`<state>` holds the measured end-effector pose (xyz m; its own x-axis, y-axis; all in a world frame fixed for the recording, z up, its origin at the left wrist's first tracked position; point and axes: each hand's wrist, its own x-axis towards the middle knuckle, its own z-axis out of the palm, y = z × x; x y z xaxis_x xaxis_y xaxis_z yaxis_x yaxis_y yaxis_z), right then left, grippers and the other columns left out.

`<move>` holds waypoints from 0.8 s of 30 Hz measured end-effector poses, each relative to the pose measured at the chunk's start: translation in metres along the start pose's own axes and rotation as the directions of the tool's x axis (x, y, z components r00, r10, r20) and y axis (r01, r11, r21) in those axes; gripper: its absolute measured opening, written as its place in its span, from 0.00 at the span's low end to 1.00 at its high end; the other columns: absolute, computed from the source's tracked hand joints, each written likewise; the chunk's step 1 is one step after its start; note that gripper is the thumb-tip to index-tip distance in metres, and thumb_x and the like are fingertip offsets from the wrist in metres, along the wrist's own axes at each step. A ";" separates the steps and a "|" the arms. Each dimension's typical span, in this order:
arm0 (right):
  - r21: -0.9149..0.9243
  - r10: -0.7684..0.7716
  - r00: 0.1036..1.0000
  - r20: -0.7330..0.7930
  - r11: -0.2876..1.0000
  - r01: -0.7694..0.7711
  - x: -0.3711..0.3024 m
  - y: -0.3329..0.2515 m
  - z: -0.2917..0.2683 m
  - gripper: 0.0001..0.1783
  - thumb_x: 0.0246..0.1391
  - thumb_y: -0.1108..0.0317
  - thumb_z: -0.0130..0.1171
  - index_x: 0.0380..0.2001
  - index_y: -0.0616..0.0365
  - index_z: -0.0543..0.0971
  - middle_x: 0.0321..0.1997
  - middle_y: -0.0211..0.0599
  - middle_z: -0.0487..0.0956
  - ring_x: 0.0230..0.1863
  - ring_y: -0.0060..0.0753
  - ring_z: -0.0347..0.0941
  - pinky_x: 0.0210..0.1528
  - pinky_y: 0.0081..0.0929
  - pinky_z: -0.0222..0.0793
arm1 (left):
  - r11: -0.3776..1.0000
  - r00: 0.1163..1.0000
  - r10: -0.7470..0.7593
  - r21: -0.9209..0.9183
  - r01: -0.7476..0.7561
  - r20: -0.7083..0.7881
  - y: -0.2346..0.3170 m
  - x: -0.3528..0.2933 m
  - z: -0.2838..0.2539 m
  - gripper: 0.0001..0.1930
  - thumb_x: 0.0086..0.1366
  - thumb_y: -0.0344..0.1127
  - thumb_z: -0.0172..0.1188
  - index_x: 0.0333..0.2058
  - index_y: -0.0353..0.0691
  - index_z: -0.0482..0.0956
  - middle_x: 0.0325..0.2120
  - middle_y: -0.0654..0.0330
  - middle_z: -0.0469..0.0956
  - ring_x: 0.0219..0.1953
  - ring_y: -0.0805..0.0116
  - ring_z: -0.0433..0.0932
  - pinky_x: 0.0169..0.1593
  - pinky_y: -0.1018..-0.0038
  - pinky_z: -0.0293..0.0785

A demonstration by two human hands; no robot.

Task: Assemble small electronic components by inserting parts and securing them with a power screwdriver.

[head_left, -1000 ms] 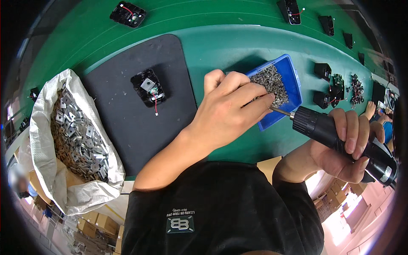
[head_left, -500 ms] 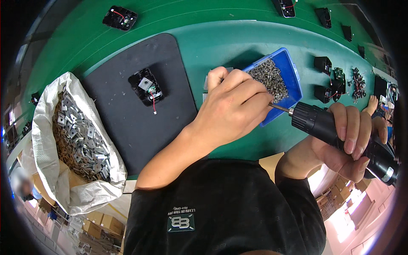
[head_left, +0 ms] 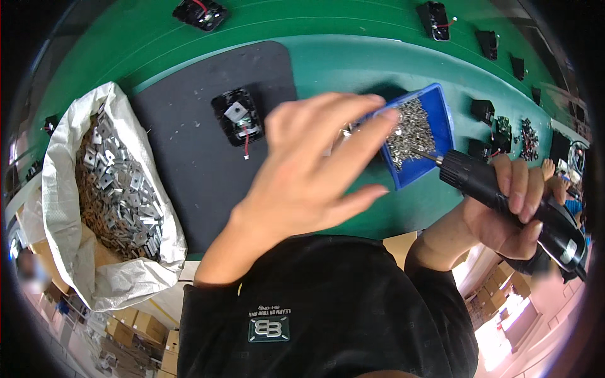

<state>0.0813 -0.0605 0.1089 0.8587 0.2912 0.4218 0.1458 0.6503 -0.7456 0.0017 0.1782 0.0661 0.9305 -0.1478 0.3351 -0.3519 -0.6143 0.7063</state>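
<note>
While your right grip (head_left: pixel 496 228) wraps the black cylindrical power screwdriver (head_left: pixel 469 179), your left grip (head_left: pixel 302 164) spreads open beside the blue plastic tray (head_left: pixel 444 120) of silver metal screws (head_left: pixel 413 135); on the dark grey mat (head_left: pixel 189 183), the black plastic housing (head_left: pixel 222 114) already holds a square metal plate (head_left: pixel 236 113) (apparently unscrewed yet).

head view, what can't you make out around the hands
In the head view:
Left hand: blurred, so anything held is unclear.
Shiny thing behind it: mostly hidden by that hand.
Electric screwdriver tip: too small against the screws to tell contact.
Black housing at top: cut off by the upper edge.
</note>
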 end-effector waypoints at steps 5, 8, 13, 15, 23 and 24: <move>0.056 0.017 1.000 -0.005 0.998 -0.017 0.014 0.000 0.023 0.22 0.44 0.68 0.63 0.45 0.48 0.72 0.26 0.18 0.71 0.30 0.16 0.67 0.39 0.18 0.58 | 0.967 0.978 -0.076 0.223 0.119 -0.192 -0.042 -0.043 -0.045 0.51 0.34 0.45 0.75 0.60 0.36 0.64 0.58 0.49 0.66 0.55 0.51 0.67 0.56 0.60 0.57; 0.196 0.063 0.995 -0.082 0.980 -0.046 0.023 0.022 0.050 0.14 0.36 0.67 0.68 0.22 0.46 0.70 0.23 0.16 0.72 0.29 0.13 0.68 0.41 0.17 0.60 | 0.919 0.955 -0.249 0.272 0.286 -0.163 -0.048 -0.056 -0.050 0.59 0.29 0.39 0.78 0.64 0.38 0.56 0.61 0.48 0.60 0.59 0.50 0.63 0.58 0.59 0.55; 0.118 0.113 0.985 0.127 0.985 -0.128 0.037 0.067 0.085 0.12 0.41 0.65 0.67 0.27 0.45 0.72 0.23 0.15 0.71 0.30 0.13 0.68 0.42 0.18 0.59 | 0.895 0.926 -0.361 0.239 0.377 -0.109 -0.068 -0.061 -0.037 0.48 0.35 0.34 0.75 0.60 0.41 0.62 0.52 0.54 0.69 0.57 0.55 0.66 0.61 0.55 0.53; 0.033 0.143 0.989 0.048 0.989 -0.145 0.031 0.079 0.096 0.16 0.44 0.65 0.66 0.36 0.44 0.72 0.25 0.15 0.71 0.31 0.14 0.67 0.42 0.19 0.58 | 0.913 0.935 -0.323 0.212 0.348 -0.145 -0.069 -0.057 -0.035 0.43 0.35 0.36 0.73 0.55 0.42 0.69 0.48 0.56 0.73 0.53 0.54 0.69 0.60 0.59 0.55; -0.169 0.185 0.970 0.155 0.973 -0.158 0.030 0.116 0.105 0.21 0.48 0.63 0.62 0.46 0.38 0.68 0.26 0.17 0.69 0.30 0.17 0.64 0.40 0.22 0.56 | 0.929 0.924 -0.333 0.106 0.356 -0.186 -0.068 -0.057 -0.034 0.37 0.37 0.36 0.72 0.52 0.47 0.72 0.40 0.60 0.71 0.45 0.61 0.69 0.52 0.61 0.58; -0.170 0.192 0.968 0.161 0.972 -0.165 0.030 0.116 0.106 0.21 0.48 0.63 0.62 0.46 0.38 0.68 0.26 0.17 0.69 0.30 0.17 0.64 0.40 0.22 0.56 | 0.927 0.924 -0.337 0.105 0.359 -0.182 -0.068 -0.058 -0.034 0.37 0.37 0.36 0.72 0.52 0.47 0.73 0.40 0.60 0.71 0.45 0.61 0.69 0.52 0.61 0.58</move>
<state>0.0718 0.0985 0.0895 0.7801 0.5198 0.3481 0.0837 0.4648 -0.8815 -0.0317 0.2550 0.0202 0.9598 0.2114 0.1847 0.0186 -0.7043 0.7096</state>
